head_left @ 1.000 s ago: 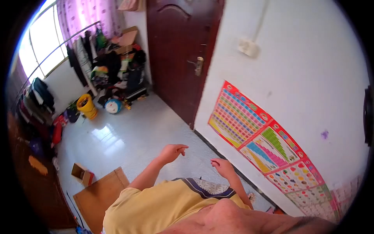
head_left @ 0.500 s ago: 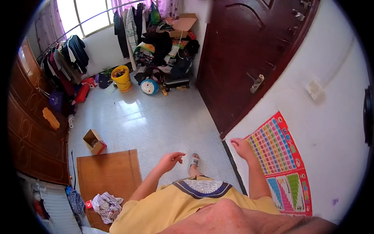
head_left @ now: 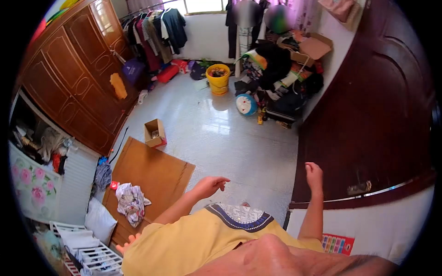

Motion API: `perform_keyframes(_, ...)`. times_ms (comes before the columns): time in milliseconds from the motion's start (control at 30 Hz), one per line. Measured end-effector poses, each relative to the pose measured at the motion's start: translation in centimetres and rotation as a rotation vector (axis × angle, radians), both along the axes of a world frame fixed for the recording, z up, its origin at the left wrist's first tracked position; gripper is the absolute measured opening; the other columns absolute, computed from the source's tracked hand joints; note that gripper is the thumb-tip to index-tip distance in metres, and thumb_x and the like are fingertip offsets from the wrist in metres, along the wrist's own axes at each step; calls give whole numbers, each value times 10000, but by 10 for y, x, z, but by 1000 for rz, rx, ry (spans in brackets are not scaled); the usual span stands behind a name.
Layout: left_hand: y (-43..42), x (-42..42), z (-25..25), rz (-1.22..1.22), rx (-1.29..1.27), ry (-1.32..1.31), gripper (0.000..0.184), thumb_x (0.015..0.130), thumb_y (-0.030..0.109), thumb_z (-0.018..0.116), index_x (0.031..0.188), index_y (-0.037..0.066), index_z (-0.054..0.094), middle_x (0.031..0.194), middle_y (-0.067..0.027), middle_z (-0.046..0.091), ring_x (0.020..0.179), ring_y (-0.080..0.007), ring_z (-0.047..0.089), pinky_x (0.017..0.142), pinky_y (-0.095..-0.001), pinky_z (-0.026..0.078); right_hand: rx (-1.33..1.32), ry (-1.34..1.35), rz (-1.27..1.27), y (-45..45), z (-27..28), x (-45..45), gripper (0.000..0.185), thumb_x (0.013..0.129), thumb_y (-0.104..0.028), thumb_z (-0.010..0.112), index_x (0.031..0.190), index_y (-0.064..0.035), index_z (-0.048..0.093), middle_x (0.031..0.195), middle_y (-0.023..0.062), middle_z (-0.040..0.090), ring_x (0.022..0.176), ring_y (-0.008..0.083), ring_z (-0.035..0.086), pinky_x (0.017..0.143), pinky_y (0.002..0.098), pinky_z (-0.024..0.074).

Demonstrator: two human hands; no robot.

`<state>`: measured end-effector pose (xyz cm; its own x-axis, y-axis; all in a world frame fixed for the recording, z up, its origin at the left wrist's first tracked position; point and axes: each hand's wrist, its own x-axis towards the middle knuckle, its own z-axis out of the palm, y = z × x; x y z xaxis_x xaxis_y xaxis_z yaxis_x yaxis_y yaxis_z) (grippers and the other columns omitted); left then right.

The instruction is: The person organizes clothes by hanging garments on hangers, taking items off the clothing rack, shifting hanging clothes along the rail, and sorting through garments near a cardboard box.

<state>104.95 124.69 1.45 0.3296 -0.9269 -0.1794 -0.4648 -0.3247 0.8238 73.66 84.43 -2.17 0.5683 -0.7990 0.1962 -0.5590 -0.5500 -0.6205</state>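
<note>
My left hand hangs in front of my yellow shirt, fingers partly stretched out and holding nothing. Beyond and to the left of it lies a flat brown board on the floor, with a crumpled pale cloth on it. My right hand is held out on the other side, its fingers loosely curled and nothing seen in them. It appears in front of the lower edge of the dark red door; I cannot tell whether it touches. The door's metal handle is further right.
An open cardboard box stands by the board. Further off are a yellow bucket, a blue-and-white ball and a heap of clothes. Wooden wardrobes line the left; a white rack is at lower left.
My view has swung to the right, so the room has shifted left and the door fills the right side. The wall poster has mostly left view. My hands remain in front of me.
</note>
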Motion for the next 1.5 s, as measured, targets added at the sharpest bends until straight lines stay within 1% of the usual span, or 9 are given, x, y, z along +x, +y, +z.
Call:
perform_keyframes(100,16,19,-5,138,59,32,269,1043,89,604,1284,104,723,904,-91,782,834,-198,741,798,-345,576,122,-14,199,-15,-92,85,275,979,-273,642,972,-11,727,1022,206,721,967,396,689,829,467,542)
perform_keyframes(333,37,94,-9,455,35,165,260,1074,111,574,1278,59,726,869,-71,768,831,-139,720,800,-305,566,108,132,579,87,-33,272,366,973,-364,667,815,-37,706,822,210,686,768,421,663,683,516,506)
perform_keyframes(533,-3,219,-26,421,-48,96,277,1093,183,563,1278,50,722,853,-71,762,830,-136,718,799,-311,561,55,125,473,45,-21,370,361,961,-364,689,805,-41,649,759,198,667,690,416,652,614,497,491)
perform_keyframes(733,-31,342,-6,332,-129,32,263,1081,128,552,1290,86,706,848,-89,766,883,-179,752,801,-334,571,112,95,304,22,5,462,315,952,-313,704,832,-36,613,737,206,641,671,410,634,604,468,483)
perform_keyframes(900,-31,420,-3,413,-242,14,287,1067,74,524,1289,84,705,903,-85,787,879,-184,742,799,-328,560,171,73,453,42,-28,555,300,948,-323,711,837,-57,628,765,194,669,690,405,645,613,470,493)
perform_keyframes(967,-26,444,-11,467,-341,59,317,1053,68,516,1298,109,714,911,-60,793,793,-165,712,748,-312,539,146,124,539,50,-15,598,306,951,-345,707,841,-67,638,783,186,683,716,406,657,625,481,501)
perform_keyframes(1067,-15,478,-18,529,-218,58,288,1072,92,540,1309,55,699,915,-88,795,891,-130,722,840,-293,542,106,185,598,45,11,662,327,961,-385,689,853,-79,649,803,167,703,753,406,672,647,508,509)
perform_keyframes(1167,-10,505,-38,689,-191,122,297,1055,155,568,1299,81,721,956,-46,809,680,-63,531,658,-260,466,31,122,639,22,19,726,335,968,-387,680,855,-74,641,802,163,706,756,410,668,654,512,509)
perform_keyframes(1500,-33,691,-79,902,-273,357,313,1083,189,573,1274,-24,700,950,-77,801,600,-13,449,561,-210,393,19,35,565,-91,39,967,285,1033,-364,602,1001,-88,667,872,193,726,847,423,696,720,529,533)
